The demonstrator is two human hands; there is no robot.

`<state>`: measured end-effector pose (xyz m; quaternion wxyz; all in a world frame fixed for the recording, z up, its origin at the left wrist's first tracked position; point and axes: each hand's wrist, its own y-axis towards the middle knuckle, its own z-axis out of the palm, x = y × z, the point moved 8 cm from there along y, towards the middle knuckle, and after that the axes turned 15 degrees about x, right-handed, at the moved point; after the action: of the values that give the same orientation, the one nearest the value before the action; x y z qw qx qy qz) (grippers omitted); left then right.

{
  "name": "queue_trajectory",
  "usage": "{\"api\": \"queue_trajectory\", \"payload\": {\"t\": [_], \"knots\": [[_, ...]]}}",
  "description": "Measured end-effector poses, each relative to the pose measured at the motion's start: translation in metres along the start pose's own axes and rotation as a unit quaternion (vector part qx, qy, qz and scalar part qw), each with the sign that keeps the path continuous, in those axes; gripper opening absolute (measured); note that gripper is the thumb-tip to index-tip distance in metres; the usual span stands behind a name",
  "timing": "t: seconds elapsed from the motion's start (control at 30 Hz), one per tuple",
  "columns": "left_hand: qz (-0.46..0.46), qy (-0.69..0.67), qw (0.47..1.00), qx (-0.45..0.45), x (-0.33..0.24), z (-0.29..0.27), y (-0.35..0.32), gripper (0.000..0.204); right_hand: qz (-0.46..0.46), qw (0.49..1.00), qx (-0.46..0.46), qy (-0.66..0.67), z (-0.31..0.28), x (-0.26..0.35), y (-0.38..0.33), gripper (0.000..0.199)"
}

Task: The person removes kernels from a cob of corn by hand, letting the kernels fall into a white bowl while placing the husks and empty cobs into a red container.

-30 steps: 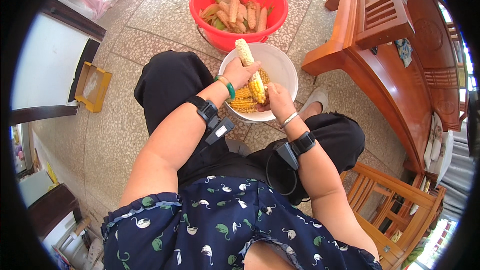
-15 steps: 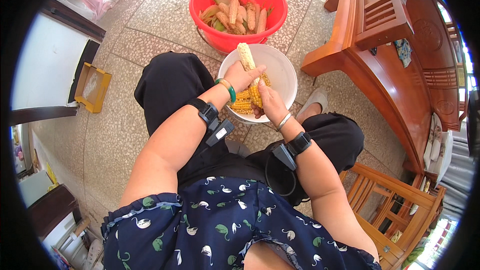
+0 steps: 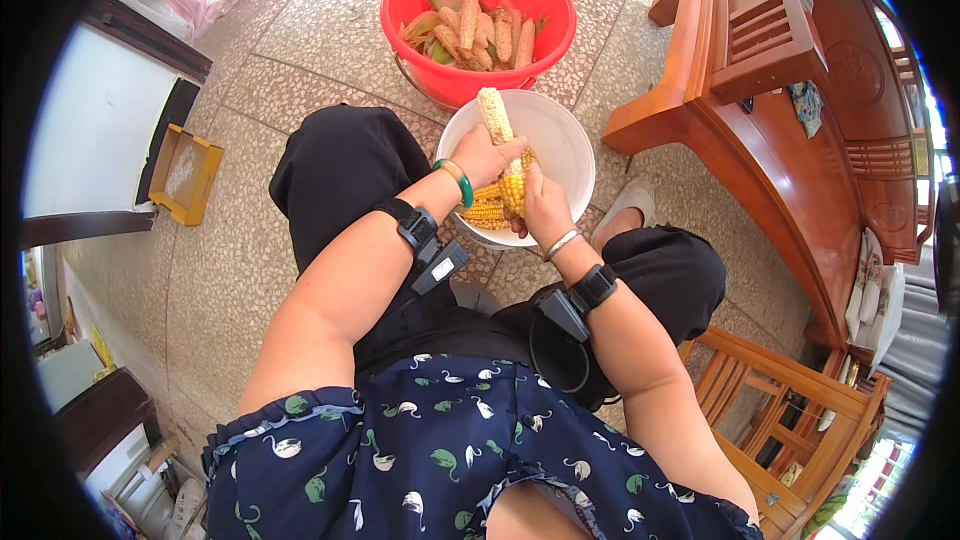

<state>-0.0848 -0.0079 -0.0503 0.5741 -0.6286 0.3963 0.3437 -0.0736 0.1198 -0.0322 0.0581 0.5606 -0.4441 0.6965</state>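
Note:
Both my hands grip one corn cob (image 3: 496, 115) over a white bucket (image 3: 572, 155). Its far part is bare and pale; yellow kernels still cover the near part. My left hand (image 3: 483, 157) is closed around the cob's middle, thumb lying across it. Lower down, my right hand (image 3: 544, 202) wraps the kernel-covered end, with its thumb pressed near the edge of the kernels. Inside the bucket, more yellow corn ears (image 3: 485, 212) lie below my hands, partly hidden by them.
A red bucket (image 3: 450, 88) with stripped cobs (image 3: 503, 35) and husks stands just beyond the white one. To the right is a carved wooden bench (image 3: 690, 110), with a slatted wooden chair (image 3: 740, 370) nearer. A yellow box (image 3: 205, 180) sits on the speckled floor (image 3: 225, 270) at left.
My right thumb and hand have shifted slightly over the kernels, and the cob has turned a little. Both hands keep their hold.

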Motion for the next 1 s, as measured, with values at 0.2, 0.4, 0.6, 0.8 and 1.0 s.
{"api": "queue_trajectory", "payload": {"t": [0.2,0.4,0.6,0.8,1.0], "knots": [[0.050,-0.027,0.997,0.052,-0.011,0.006,0.002,0.039,-0.020,0.995,0.023,0.094,-0.006,-0.004,0.005,0.050],[0.025,-0.090,0.995,0.035,-0.005,0.002,0.000,0.033,-0.014,0.988,-0.006,0.157,-0.027,-0.022,0.016,0.050],[0.015,-0.079,0.996,0.028,-0.002,-0.001,0.002,0.034,-0.060,0.995,-0.057,0.055,-0.035,-0.007,0.007,0.034],[0.008,-0.080,0.996,0.038,-0.002,0.002,0.004,0.035,-0.139,0.976,-0.093,-0.143,-0.054,-0.009,0.021,0.032],[0.017,-0.088,0.996,0.022,-0.003,-0.002,0.001,0.027,-0.035,0.979,0.141,0.144,0.000,0.005,-0.002,0.034]]}}
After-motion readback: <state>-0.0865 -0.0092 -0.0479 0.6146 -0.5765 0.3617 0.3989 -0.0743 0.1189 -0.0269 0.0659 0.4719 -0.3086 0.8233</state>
